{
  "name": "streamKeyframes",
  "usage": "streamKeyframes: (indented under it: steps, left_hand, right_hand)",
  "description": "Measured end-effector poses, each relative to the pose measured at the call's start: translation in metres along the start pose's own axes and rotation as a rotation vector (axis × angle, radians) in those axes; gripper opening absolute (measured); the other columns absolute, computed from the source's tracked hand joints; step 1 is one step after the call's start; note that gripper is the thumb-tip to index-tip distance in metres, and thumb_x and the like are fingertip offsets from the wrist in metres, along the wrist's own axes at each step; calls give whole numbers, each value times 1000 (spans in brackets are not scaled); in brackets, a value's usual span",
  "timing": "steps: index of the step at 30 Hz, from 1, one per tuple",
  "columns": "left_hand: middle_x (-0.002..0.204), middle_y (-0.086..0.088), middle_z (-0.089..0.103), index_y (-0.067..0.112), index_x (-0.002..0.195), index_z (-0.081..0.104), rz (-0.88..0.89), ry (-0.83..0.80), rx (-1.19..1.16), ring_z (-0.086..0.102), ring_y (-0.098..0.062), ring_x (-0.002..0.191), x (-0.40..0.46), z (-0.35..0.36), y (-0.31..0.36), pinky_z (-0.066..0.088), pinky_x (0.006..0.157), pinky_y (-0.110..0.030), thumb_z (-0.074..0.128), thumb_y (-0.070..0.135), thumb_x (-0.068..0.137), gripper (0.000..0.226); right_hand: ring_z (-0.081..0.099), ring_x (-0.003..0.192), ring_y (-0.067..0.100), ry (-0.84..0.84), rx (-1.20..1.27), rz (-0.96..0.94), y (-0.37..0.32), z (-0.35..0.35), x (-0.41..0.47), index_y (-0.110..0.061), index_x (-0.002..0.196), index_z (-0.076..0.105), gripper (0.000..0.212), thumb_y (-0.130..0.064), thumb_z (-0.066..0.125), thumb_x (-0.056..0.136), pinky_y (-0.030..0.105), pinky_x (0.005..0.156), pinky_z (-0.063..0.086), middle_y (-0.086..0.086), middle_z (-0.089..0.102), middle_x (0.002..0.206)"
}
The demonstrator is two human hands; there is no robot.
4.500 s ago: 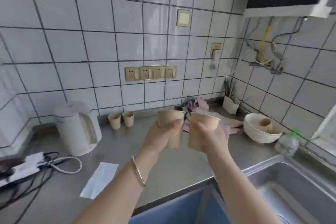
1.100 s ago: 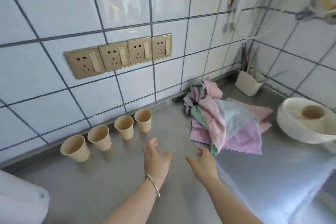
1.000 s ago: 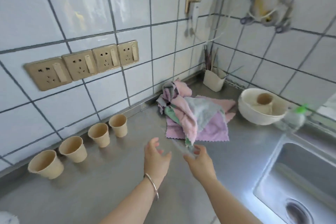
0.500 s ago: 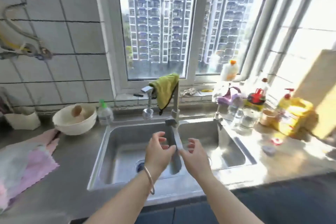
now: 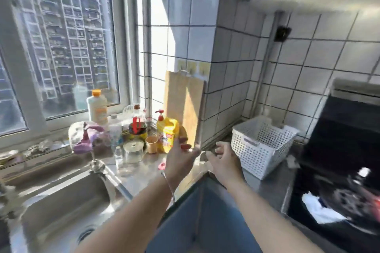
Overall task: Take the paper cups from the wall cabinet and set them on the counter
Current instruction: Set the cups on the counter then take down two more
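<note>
No task paper cup shows for certain; one small tan cup (image 5: 152, 144) stands on the tabletop (image 5: 144, 168) at centre frame among bottles, just beside the yellow jug (image 5: 167, 133), though blur leaves its material unsure. Such cups should be very light, thin-walled and easily crushed, so I would pinch gently around the upper wall under the stiff rolled rim. Both the left hand (image 5: 182, 157) and the right hand (image 5: 225, 158) hang empty with fingers loosely spread, at centre, near the white basket (image 5: 261, 144) at right.
</note>
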State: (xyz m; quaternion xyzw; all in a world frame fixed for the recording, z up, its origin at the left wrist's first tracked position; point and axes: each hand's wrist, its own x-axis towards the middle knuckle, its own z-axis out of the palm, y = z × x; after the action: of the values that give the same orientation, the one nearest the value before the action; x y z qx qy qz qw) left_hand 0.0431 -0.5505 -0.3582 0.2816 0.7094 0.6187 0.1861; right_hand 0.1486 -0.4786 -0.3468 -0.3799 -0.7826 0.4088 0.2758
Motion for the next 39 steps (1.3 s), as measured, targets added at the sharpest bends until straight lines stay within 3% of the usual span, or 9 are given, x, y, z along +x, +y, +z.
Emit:
streamKeyframes:
  steps: [4,9,13,17,21,26,32,36,39]
  left_hand:
    - [115,-9,59,12,126,45,28,-108,-62,60,-25,95,45,51,41,48,70,-27,68,16,79,52]
    - [114,-7,61,13,125,46,125,-214,-122,61,-24,98,125,99,103,51,90,-43,70,21,75,56]
    - [113,-1,61,16,126,45,244,-307,-127,60,-7,84,188,125,157,51,70,-24,66,20,80,51]
    - [112,-1,61,15,127,46,314,-362,-171,63,-16,96,243,156,208,52,84,-34,66,21,81,51]
    - [117,-2,61,17,128,44,386,-396,-204,60,-9,84,289,192,255,50,70,-25,65,22,82,51]
    - [114,-2,60,17,130,44,493,-411,-223,61,-18,97,328,243,309,52,89,-36,65,23,83,52]
    - [101,1,59,18,128,43,584,-363,-261,58,-13,81,366,290,368,51,81,-33,63,23,84,48]
    - [87,6,56,19,129,43,630,-285,-277,59,-18,89,396,306,401,53,88,-37,63,23,85,48]
    - [94,2,59,17,128,45,676,-234,-295,61,-18,93,419,309,424,53,90,-37,63,22,84,48]
  right_hand:
    - [49,93,14,164,-50,-25,-5,-48,48,-19,130,45,43,-30,56,90,25,74,37,0,55,119]
    - [55,110,19,356,-112,-80,-34,-95,125,-21,131,44,46,-37,55,89,36,92,47,0,54,128]
    - [55,111,18,487,-139,-114,-62,-126,187,-20,131,44,47,-39,55,89,31,90,46,0,54,130]
    - [55,110,17,600,-137,-128,-83,-163,241,-19,131,44,45,-36,53,91,30,89,46,0,54,130]
    - [55,105,17,676,-192,-162,-98,-205,289,-19,131,44,43,-34,53,91,26,83,43,2,55,127]
    - [55,107,21,762,-254,-225,-114,-264,345,-16,128,46,41,-32,53,91,27,83,44,4,56,126]
    - [55,110,25,769,-256,-333,-131,-323,411,-12,127,47,43,-33,54,90,25,78,40,7,57,125]
    - [53,95,19,801,-196,-445,-152,-351,447,-14,128,48,38,-27,53,92,23,76,39,7,59,123]
    - [52,91,17,879,-182,-535,-168,-371,473,-13,124,52,34,-21,52,91,21,74,38,7,62,119]
